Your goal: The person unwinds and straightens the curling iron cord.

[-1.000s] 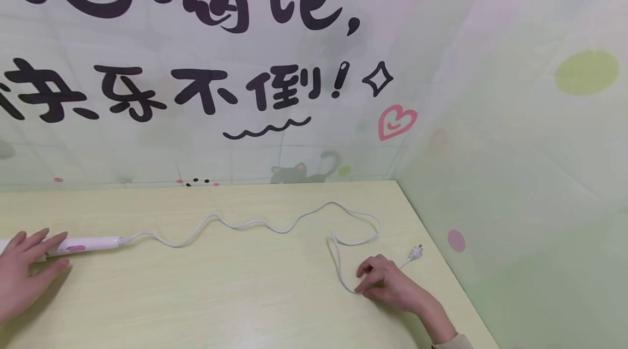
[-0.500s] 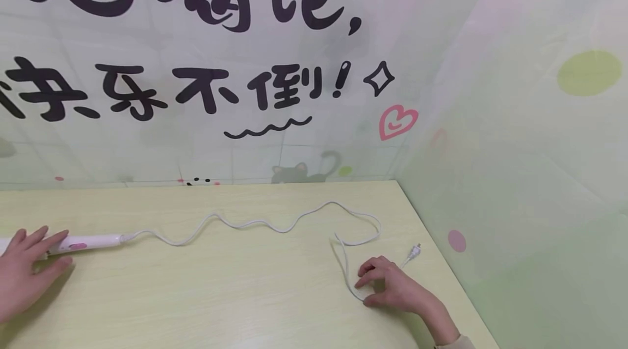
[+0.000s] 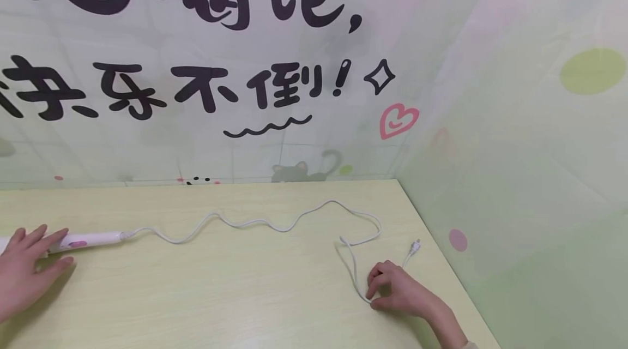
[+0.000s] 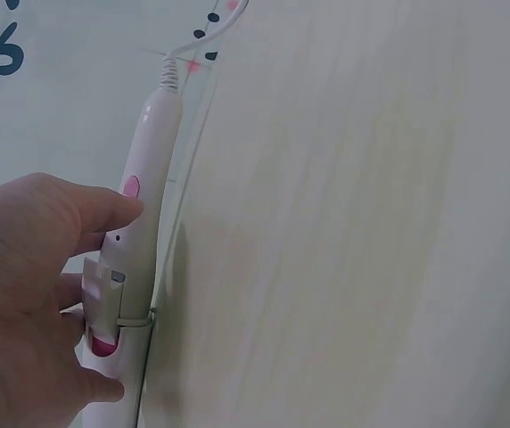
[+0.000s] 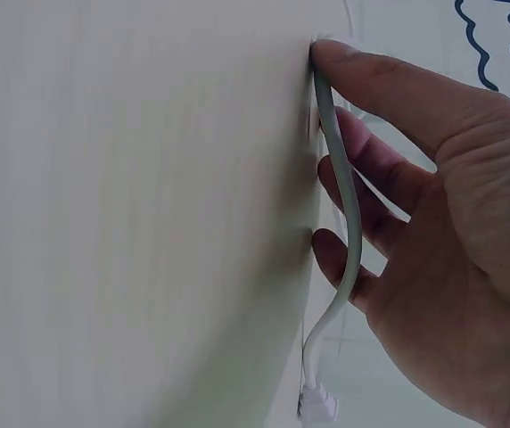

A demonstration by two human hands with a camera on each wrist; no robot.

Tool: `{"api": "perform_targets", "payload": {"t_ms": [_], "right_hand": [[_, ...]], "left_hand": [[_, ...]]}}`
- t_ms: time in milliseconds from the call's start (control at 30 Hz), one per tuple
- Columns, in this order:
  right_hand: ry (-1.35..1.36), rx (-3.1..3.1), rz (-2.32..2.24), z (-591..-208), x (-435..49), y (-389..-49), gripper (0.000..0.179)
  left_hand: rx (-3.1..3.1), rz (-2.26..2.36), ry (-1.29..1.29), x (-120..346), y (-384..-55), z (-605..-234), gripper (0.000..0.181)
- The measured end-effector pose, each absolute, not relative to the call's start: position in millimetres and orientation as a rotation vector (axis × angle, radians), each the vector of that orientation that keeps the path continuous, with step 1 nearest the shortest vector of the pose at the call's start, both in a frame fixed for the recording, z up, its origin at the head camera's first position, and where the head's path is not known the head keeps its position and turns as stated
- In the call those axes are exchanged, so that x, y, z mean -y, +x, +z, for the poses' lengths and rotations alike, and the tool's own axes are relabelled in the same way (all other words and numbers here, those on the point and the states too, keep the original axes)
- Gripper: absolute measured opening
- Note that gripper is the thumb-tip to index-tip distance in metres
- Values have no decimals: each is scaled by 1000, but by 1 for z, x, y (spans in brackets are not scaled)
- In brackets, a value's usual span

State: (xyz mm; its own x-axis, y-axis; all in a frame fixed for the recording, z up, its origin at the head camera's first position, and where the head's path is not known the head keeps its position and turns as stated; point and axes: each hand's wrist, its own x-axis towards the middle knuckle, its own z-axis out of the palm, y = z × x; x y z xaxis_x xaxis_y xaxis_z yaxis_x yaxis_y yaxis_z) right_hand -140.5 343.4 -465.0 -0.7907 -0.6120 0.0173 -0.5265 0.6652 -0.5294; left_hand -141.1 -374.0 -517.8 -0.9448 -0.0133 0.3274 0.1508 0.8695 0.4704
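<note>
A white hair styling iron with a pink button lies along the left of the table, its far end hidden by the hand in the head view. Across it rests my left hand, fingers spread and thumb extended toward the near side. From the iron a thin white power cord runs right in waves and a loop. My right hand pinches that cord between thumb and curled fingertips, close over the table. Just beyond this hand lies the plug; the right wrist view has the plug low down.
The pale wooden table meets a printed wall sheet at the back. Another sheet stands along its right edge, close to the plug and right hand.
My right hand has shifted slightly right and nearer with the pinched cord, drawing the bend of the loop rightward. The plug has tilted more upright. My left hand stays nearly still.
</note>
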Motion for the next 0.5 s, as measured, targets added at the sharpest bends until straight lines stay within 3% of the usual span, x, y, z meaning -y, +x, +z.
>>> {"api": "perform_targets", "payload": {"t_ms": [500], "right_hand": [[-1043, -2908, -516, -455, -365, -134, 31]], "left_hand": [[2717, -720, -112, 380, -144, -520, 69]]}}
